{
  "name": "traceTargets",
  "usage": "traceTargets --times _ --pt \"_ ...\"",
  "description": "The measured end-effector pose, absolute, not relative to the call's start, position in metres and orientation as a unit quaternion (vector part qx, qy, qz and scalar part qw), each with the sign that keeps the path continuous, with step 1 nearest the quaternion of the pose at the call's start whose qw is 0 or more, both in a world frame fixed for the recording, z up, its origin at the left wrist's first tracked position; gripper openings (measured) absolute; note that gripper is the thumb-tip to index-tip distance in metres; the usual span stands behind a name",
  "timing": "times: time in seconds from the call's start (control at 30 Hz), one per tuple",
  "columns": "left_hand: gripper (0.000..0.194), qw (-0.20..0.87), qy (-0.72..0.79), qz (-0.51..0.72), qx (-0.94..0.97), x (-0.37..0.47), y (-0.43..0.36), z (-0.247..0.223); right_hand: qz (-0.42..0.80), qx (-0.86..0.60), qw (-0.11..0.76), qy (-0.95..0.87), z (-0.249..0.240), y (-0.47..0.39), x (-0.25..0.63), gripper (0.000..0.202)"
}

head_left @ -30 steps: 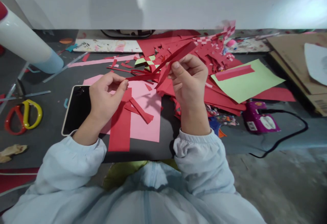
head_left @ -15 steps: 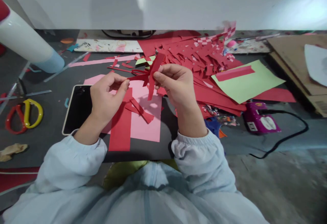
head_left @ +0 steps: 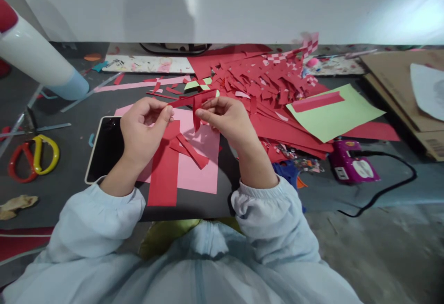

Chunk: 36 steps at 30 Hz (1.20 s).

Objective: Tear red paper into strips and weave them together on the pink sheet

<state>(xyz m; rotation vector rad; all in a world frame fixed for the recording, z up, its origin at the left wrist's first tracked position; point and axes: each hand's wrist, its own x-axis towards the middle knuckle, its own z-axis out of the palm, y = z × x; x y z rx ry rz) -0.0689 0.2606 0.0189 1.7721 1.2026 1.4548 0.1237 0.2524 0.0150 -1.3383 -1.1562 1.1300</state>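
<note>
- Red strips [head_left: 197, 109] hang in the air between the left hand [head_left: 147, 121] and right hand [head_left: 222, 116], above the pink sheet [head_left: 201, 176] on the desk [head_left: 74, 156]
- The left thumb and forefinger pinch one end; the right thumb and fingers pinch an upright part near where it crosses the level one
- The paper looks thin and very light, likely bendy, easy to crease or tear, with little slip
- A flat, gentle fingertip pinch at an end or the crossing should suit; squeezing could crumple it
- Fingertips cover the gripped parts, so whether the red strips are joined, folded or merely overlapping is unclear
- Their edges blend into the scraps [head_left: 249, 79] behind
- The bottle [head_left: 42, 52] is cut off at the left
</note>
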Motion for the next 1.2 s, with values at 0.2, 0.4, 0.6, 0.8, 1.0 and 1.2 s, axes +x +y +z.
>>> traceTargets --times 0.2,0.4,0.6,0.8,1.0,1.2 --pt "0.021 0.336 0.457 0.542 0.620 -0.068 0.262 0.021 0.503 -0.511 0.495 -0.491 0.008 0.255 0.123 0.043" --pt "0.023 0.380 0.462 0.543 0.590 -0.067 0.263 0.021 0.504 -0.486 0.502 -0.508 0.011 0.253 0.124 0.044" --pt "0.020 0.420 0.461 0.531 0.574 -0.064 0.262 0.017 0.518 -0.484 0.492 -0.505 0.016 0.249 0.112 0.046" --pt "0.018 0.442 0.445 0.530 0.571 -0.062 0.259 0.013 0.522 -0.482 0.475 -0.520 0.021 0.244 0.104 0.049" --pt "0.018 0.469 0.447 0.524 0.554 -0.061 0.260 0.013 0.533 -0.469 0.474 -0.520 0.019 0.245 0.105 0.048" --pt "0.022 0.510 0.455 0.490 0.541 -0.061 0.261 0.018 0.555 -0.460 0.543 -0.431 0.013 0.249 0.107 0.049"
